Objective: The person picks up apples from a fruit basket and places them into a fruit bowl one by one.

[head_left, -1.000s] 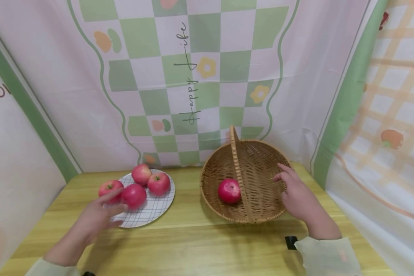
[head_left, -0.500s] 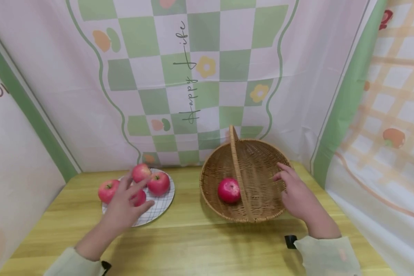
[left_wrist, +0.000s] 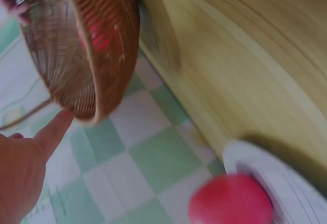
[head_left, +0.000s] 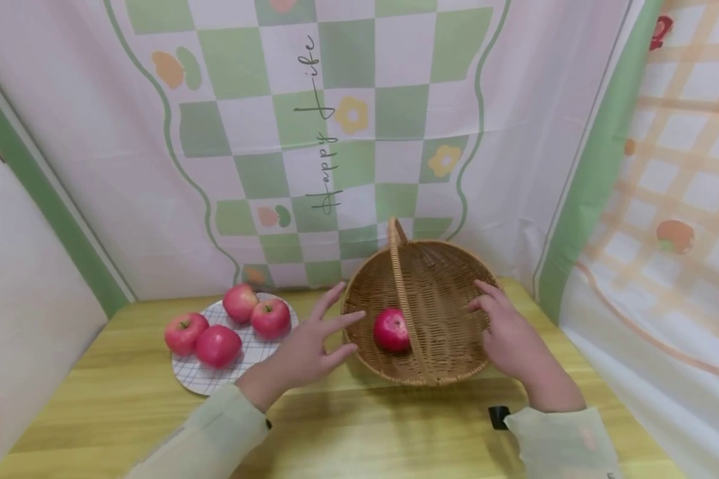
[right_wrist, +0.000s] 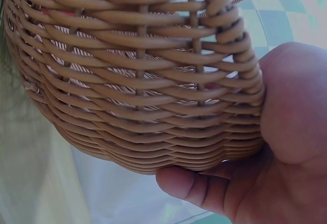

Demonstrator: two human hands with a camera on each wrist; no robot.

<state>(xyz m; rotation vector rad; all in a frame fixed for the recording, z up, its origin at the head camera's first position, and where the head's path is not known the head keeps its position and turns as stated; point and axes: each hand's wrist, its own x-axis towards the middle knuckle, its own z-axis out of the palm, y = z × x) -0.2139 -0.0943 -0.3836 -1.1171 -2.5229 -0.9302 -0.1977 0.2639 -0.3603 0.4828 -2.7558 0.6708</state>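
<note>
A brown wicker basket [head_left: 446,319] with an arched handle [head_left: 398,273] stands tilted toward me, one red apple [head_left: 389,330] inside it. My left hand [head_left: 305,352], fingers spread and holding nothing, is at the basket's left rim. In the left wrist view its fingertip appears close to the rim; contact cannot be told. My right hand [head_left: 512,342] grips the right rim, and the right wrist view shows its fingers [right_wrist: 176,183] against the woven wall. On the left, a checked plate [head_left: 254,349] bears several red apples [head_left: 218,346].
Basket and plate stand on a wooden table [head_left: 347,426], with wood showing in front of them. A patterned curtain [head_left: 353,159] hangs behind the table. A plaid curtain [head_left: 665,233] is on the right.
My left hand has moved right from over the plate's apples to the basket's left rim, holding nothing. The right hand stays on the basket. The head view has shifted slightly.
</note>
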